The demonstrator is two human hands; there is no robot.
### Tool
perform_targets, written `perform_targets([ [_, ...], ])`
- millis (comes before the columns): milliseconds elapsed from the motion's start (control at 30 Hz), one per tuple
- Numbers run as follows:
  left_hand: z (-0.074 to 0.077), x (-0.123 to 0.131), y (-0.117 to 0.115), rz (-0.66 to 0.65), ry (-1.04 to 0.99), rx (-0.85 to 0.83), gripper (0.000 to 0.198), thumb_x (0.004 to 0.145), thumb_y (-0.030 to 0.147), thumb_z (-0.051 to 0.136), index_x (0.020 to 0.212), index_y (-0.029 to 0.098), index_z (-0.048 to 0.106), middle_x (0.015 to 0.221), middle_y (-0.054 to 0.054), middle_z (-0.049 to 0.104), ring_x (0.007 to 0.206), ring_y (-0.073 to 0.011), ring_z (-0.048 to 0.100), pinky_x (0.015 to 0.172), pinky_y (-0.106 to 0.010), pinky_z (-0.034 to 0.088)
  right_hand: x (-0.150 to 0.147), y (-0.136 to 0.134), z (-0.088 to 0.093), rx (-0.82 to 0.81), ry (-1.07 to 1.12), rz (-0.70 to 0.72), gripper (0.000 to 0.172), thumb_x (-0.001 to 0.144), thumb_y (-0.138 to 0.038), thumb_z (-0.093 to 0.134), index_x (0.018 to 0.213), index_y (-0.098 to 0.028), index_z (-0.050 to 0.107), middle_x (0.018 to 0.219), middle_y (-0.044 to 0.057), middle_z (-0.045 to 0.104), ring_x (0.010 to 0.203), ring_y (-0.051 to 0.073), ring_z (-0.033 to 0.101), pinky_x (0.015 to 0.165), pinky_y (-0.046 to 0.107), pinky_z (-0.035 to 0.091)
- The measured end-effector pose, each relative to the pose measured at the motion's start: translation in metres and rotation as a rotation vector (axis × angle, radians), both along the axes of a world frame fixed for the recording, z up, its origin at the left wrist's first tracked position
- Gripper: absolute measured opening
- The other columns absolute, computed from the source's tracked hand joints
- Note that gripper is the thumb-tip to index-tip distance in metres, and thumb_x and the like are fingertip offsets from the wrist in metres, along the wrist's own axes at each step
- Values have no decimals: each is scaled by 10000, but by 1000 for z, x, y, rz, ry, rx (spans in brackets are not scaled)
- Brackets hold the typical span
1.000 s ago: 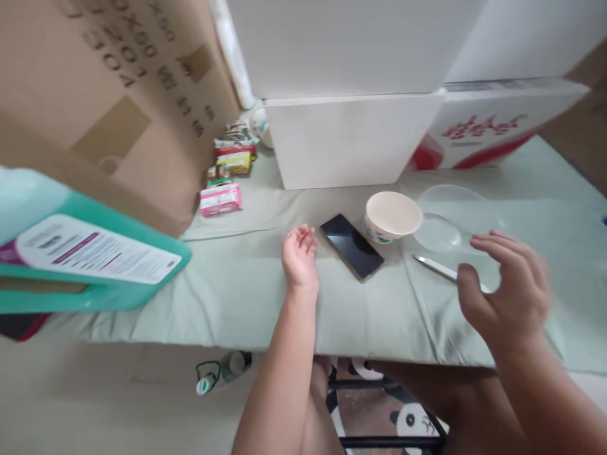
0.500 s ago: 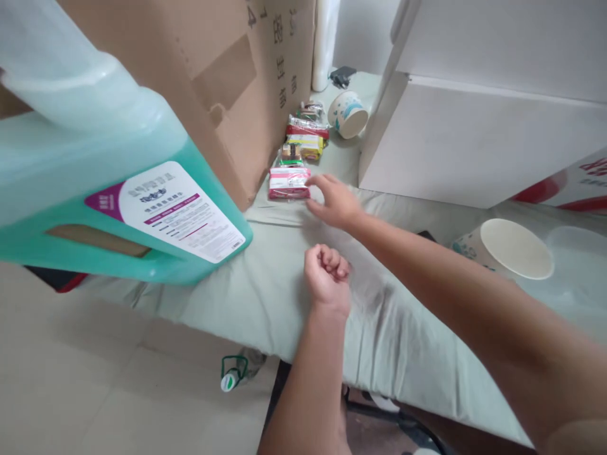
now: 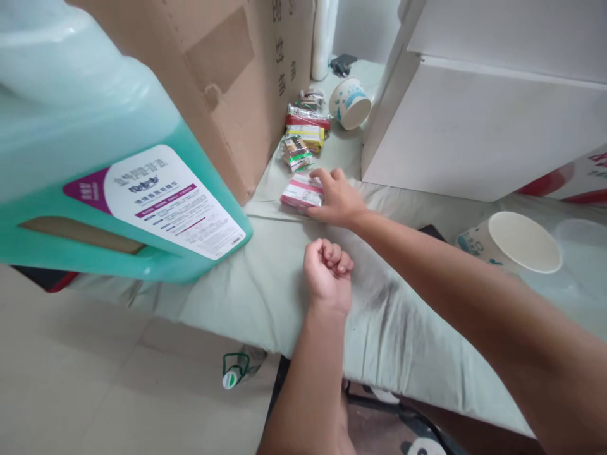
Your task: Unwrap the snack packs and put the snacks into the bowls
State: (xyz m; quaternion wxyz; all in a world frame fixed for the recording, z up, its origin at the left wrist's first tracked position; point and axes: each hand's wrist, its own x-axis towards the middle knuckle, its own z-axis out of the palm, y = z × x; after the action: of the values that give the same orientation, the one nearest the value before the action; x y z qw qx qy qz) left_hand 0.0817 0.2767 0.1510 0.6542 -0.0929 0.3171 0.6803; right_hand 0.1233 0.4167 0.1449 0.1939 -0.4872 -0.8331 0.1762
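Observation:
My right hand (image 3: pixel 339 197) has its thumb and fingers around the right end of a small pink-and-white wrapped packet (image 3: pixel 302 191), which lies slightly turned on the pale green cloth. Just behind it are a clear-wrapped snack with a green edge (image 3: pixel 297 153), a yellow-and-white packet (image 3: pixel 308 136) and a red packet (image 3: pixel 307 118). Closer to me, my left hand (image 3: pixel 328 275) rests palm up on the cloth, its fingers curled in with nothing visible in them.
A large jug of green liquid (image 3: pixel 156 202) stands at left before a cardboard box (image 3: pixel 227 95). White boxes (image 3: pixel 484 126) fill the right. One paper cup (image 3: pixel 351 104) lies tipped at the back; another paper cup (image 3: pixel 516 243) is at right. A bottle (image 3: pixel 232 376) stands below the table edge.
My right hand has closed on the pink-and-white packet, which has turned and shifted slightly right and nearer. The left hand stays curled in place. The view has shifted a little.

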Motion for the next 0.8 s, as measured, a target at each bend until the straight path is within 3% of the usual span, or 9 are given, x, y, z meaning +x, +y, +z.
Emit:
perform_targets([
  [100,-1,-1,-2,14,37,3,384,897,273,466,564,202,289,538,70,198,416,-69,240,487,-226,264,58,-51,11,14,242,-52,647,763,-536,764,1289,-217,563,1171,135,645,1124,338,606,901,471,561],
  [167,-2,4,-2,-5,81,43,373,871,286,519,560,200,330,535,71,238,422,-66,272,493,-224,285,111,-91,16,-124,471,-67,607,866,-568,644,1376,-259,525,1152,126,683,1026,310,661,770,437,583],
  [267,-3,24,-3,-130,179,171,309,791,318,676,596,192,472,564,56,391,501,-78,429,551,-222,370,190,-146,12,-320,758,22,625,933,-640,492,1457,-303,537,1243,154,693,1054,334,700,713,463,599],
  [333,-2,44,-8,-281,280,259,241,741,352,784,707,174,626,685,2,580,664,-116,581,664,-237,455,226,-172,1,-347,910,98,485,962,-607,460,1328,-351,649,1020,105,754,794,282,725,595,415,570],
  [400,-2,65,-16,-478,350,359,333,710,419,858,890,168,736,898,-68,711,866,-181,668,797,-282,503,242,-186,-9,-324,1037,117,388,991,-559,428,1168,-375,719,813,49,740,599,231,666,549,384,542],
  [500,-3,92,-33,-678,334,438,506,588,440,959,993,204,769,1037,-99,761,1059,-298,698,956,-400,523,236,-195,-10,-380,1124,8,497,997,-625,374,1144,-314,732,842,71,759,691,259,713,685,455,603],
  [567,-3,105,-42,-665,338,363,540,504,363,1001,974,226,771,1022,-87,780,1118,-347,699,1028,-471,511,228,-197,0,-490,1133,-36,559,981,-680,396,1186,-273,721,922,92,776,848,287,748,799,488,619],
  [667,3,125,-47,-630,379,267,543,515,329,985,1005,215,779,1026,-86,792,1104,-356,714,1015,-490,527,239,-206,18,-560,1071,-58,489,989,-640,469,1158,-258,722,996,81,785,997,277,745,896,470,616],
  [800,18,154,-45,-607,412,233,424,572,335,942,924,184,760,891,-55,776,841,-249,736,776,-365,577,295,-219,24,-262,735,-311,262,955,-454,592,1018,-236,722,957,64,780,898,240,744,820,412,612],
])
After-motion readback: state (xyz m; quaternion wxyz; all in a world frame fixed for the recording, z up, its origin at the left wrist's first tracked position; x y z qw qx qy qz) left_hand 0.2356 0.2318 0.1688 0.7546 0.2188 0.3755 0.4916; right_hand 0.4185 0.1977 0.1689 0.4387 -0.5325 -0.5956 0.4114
